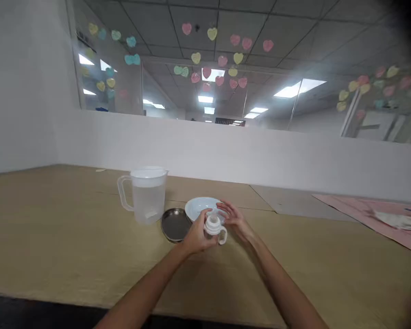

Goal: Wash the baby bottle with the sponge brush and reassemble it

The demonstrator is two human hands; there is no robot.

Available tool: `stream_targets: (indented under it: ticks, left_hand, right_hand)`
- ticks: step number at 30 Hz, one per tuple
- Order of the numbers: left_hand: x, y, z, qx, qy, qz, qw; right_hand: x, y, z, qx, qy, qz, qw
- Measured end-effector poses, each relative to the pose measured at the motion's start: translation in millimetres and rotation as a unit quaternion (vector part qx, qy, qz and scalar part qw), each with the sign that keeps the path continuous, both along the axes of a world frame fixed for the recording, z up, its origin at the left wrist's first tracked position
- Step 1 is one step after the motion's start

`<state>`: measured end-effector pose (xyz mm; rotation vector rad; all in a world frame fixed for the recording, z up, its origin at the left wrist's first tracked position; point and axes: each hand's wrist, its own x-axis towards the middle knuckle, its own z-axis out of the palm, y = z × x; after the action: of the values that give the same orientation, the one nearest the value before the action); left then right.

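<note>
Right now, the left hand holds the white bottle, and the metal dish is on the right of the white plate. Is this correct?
Not quite: the metal dish is on the left of the white plate, not the right, as the head view shows. The left hand does hold the white bottle.

White plate (199, 206) partly hidden behind handled cup (213, 227)

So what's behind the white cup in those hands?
Behind the handled white cup lies a white plate, with a dark metal dish to its left. The left hand hides the cup's lower side.
</note>
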<state>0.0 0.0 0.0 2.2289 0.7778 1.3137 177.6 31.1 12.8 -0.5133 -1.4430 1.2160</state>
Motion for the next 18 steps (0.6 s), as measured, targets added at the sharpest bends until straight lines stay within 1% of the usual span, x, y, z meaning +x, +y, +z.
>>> stream_targets:
  ticks: [4,7,9,12,14,16,18]
  left_hand:
    - [-1,1,2.0,0.021,-0.004,-0.013,1.000]
    - [0,1,4.8,0.027,-0.010,-0.014,0.999]
    - [3,0,6.2,0.030,-0.012,-0.015,0.999]
    - [10,0,6.2,0.020,-0.006,0.003,1.000]
    - [14,0,5.3,0.006,0.000,0.017,1.000]
    - [16,1,4.7,-0.003,0.002,0.018,1.000]
    - [16,0,5.2,-0.006,0.001,0.011,1.000]
  right_hand:
    - [-11,-12,4.6,-0.011,-0.091,0.056,0.994]
    - [-13,-14,7.5,-0.016,-0.122,0.085,0.989]
    - [-7,-12,8.7,-0.025,-0.122,0.081,0.989]
    - [6,-8,10.0,-0.027,-0.136,0.056,0.989]
    - [12,-7,10.8,-0.016,-0.170,0.069,0.983]
    - [13,-7,10.9,0.000,-0.192,0.082,0.978]
    - [11,-8,10.0,0.003,-0.185,0.068,0.980]
